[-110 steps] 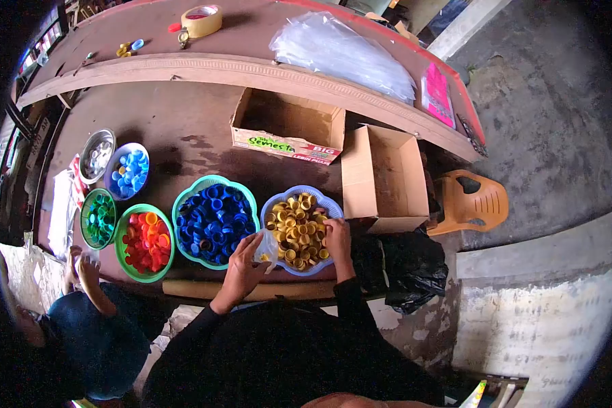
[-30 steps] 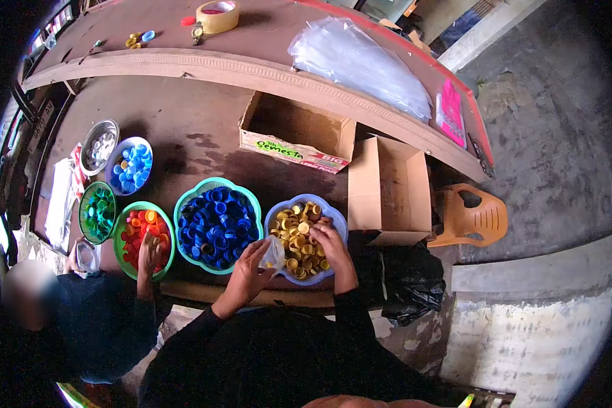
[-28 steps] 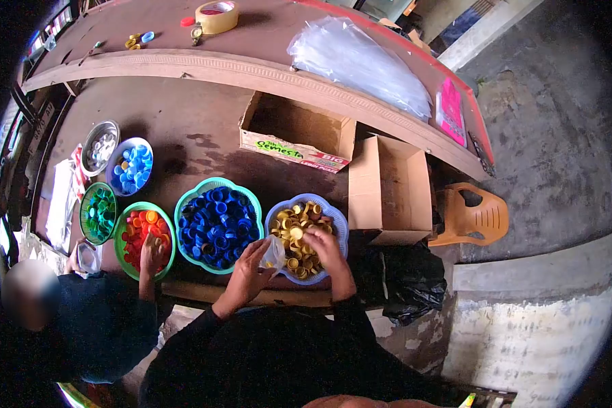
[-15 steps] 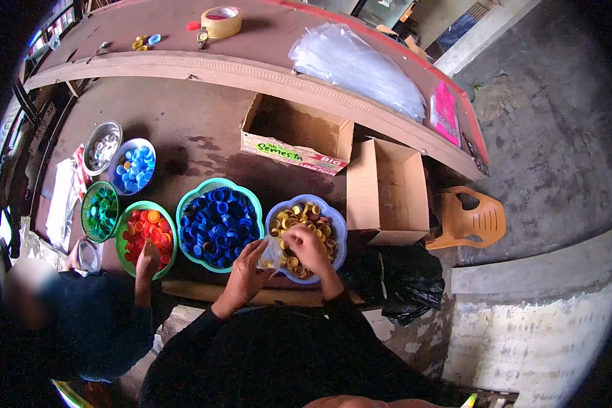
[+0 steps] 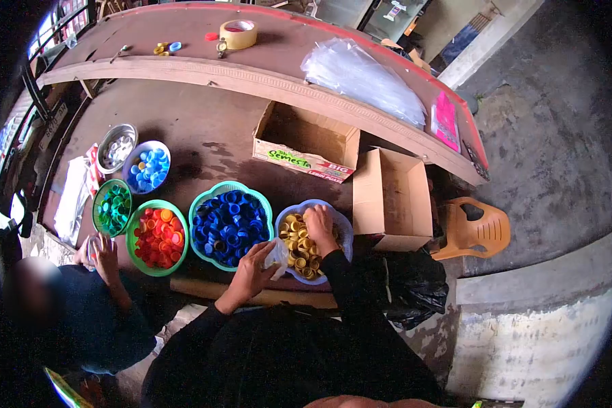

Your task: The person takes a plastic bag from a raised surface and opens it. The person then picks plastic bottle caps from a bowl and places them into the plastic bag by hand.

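My left hand [image 5: 253,275] holds a small clear plastic bag [image 5: 277,256] by its edge, beside the near-left rim of a lavender basket [image 5: 345,239]. Yellow-gold caps [image 5: 305,264] fill that basket. Over its upper part is my right hand [image 5: 321,227], fingers bent down among the caps; whether they hold one is hidden. Left of it stands a teal basket [image 5: 270,212] heaped with dark blue caps [image 5: 228,224]. A green basket [image 5: 130,249] with red and orange caps [image 5: 160,238] comes after that.
Bowls of green [image 5: 112,207], light blue [image 5: 148,170] and white caps [image 5: 119,151] stand at left, near a co-worker's hands [image 5: 102,257]. Two cardboard boxes [image 5: 306,160] [image 5: 393,197] lie behind. Tape [image 5: 239,34] and plastic bags [image 5: 364,78] rest on the raised shelf. An orange chair [image 5: 479,228] stands right.
My right hand has moved from beside the bag to the upper part of the yellow-gold caps. The co-worker's hand has left the red caps and returned to their other hand. The view has shifted slightly.
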`<state>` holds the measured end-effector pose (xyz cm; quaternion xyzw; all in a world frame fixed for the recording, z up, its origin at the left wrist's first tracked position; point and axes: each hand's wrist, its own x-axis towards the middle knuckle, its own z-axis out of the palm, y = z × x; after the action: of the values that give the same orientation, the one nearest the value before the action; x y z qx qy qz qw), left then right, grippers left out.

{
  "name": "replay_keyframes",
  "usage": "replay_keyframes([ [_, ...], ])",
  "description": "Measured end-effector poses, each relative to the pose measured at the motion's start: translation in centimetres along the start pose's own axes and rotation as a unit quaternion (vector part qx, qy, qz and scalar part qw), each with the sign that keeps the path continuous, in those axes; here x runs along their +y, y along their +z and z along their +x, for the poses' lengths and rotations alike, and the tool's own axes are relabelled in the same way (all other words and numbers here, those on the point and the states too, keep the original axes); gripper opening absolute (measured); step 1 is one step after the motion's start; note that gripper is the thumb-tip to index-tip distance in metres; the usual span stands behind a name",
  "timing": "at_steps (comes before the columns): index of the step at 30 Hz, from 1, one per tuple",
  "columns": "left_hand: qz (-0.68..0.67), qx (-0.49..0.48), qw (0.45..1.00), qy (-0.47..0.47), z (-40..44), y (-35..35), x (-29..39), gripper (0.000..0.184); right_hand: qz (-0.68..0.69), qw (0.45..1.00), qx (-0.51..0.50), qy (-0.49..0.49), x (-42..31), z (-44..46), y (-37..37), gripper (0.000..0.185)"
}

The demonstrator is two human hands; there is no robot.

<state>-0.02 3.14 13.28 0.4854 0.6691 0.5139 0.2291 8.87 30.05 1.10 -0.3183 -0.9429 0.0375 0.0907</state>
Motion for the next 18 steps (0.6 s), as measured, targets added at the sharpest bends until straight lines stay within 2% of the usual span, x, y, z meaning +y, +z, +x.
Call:
replay_keyframes([
  [2,0.042,0.021,0.998,0.033,-0.1,0.0,-0.3,0.053,-0.008,1.0,-0.017,0.015,0.1,-0.3,-0.8,0.012],
  [5,0.105,0.024,0.993,0.044,0.1,-0.2,-0.7,0.045,0.096,0.994,0.043,0.032,0.2,-1.1,-1.9,0.021],
  [7,0.089,0.035,0.995,0.043,0.0,-0.1,-1.1,0.044,0.111,0.991,0.054,0.044,-0.8,-2.4,-3.9,0.026],
  [9,0.074,0.043,0.995,0.042,-0.1,0.1,-1.3,0.042,0.359,0.931,0.058,0.038,-2.3,-4.1,-6.0,0.027],
  [10,0.051,0.049,0.997,0.026,-0.2,0.3,-1.3,0.042,0.362,0.93,0.055,0.031,-3.5,-5.3,-7.2,0.028],
  [11,0.028,0.056,0.998,0.012,-0.1,0.4,-1.3,0.041,0.425,0.903,0.065,0.013,-4.8,-6.4,-7.5,0.029],
  [13,0.024,0.064,0.997,0.04,0.1,0.7,-1.4,0.04,0.54,0.841,0.019,0.02,-8.6,-9.0,-10.7,0.029],
  [15,0.033,0.078,0.995,0.049,0.1,1.1,-1.2,0.038,0.43,0.899,-0.004,-0.082,-9.7,-10.9,-10.4,0.03],
  [16,0.034,0.076,0.995,0.05,-0.1,1.2,-1.1,0.038,0.299,0.947,0.007,-0.116,-10.0,-11.7,-10.4,0.031],
  [17,0.059,0.077,0.993,0.066,-0.2,1.2,-1.0,0.038,0.3,0.947,0.009,-0.115,-10.3,-12.2,-10.1,0.031],
  [18,0.084,0.079,0.99,0.083,-0.2,1.2,-0.8,0.038,0.23,0.962,0.023,-0.145,-10.6,-12.8,-9.7,0.029],
])
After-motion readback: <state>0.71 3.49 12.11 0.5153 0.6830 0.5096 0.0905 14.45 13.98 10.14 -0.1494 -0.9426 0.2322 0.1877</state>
